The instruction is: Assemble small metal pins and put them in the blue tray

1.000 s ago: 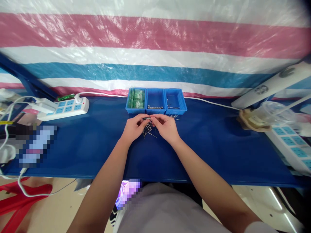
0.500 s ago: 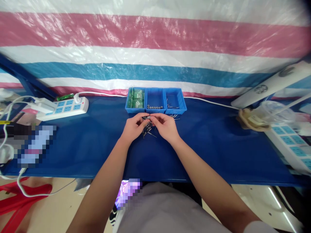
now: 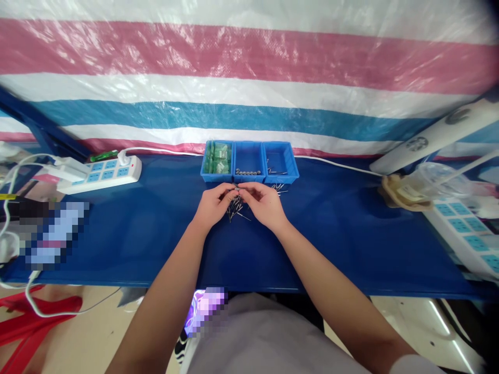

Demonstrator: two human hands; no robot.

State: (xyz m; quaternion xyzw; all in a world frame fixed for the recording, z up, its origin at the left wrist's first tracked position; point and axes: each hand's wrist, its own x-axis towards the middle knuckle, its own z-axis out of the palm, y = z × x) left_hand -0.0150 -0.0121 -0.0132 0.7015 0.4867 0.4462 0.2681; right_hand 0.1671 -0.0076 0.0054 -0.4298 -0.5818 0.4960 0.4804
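My left hand (image 3: 213, 204) and my right hand (image 3: 265, 202) meet fingertip to fingertip over the blue table (image 3: 156, 228), both pinched on a small metal part (image 3: 236, 189) held between them. A loose pile of thin metal pins (image 3: 236, 209) lies on the table right under the hands. Just behind stand three joined blue bins: the left bin (image 3: 217, 160) holds green parts, the middle bin (image 3: 249, 162) holds a row of small metal pieces, and the right bin (image 3: 280, 161) holds a few pins.
A white power strip (image 3: 99, 174) lies at the back left, its cable running along the striped tarp (image 3: 249, 78). Another power strip (image 3: 468, 234), a clear plastic cup (image 3: 436, 182) and a white lamp bar (image 3: 429, 137) sit at the right. A red stool (image 3: 27, 322) stands lower left.
Both hands stay pinched together at the same spot, with only slight finger movement on the small part.
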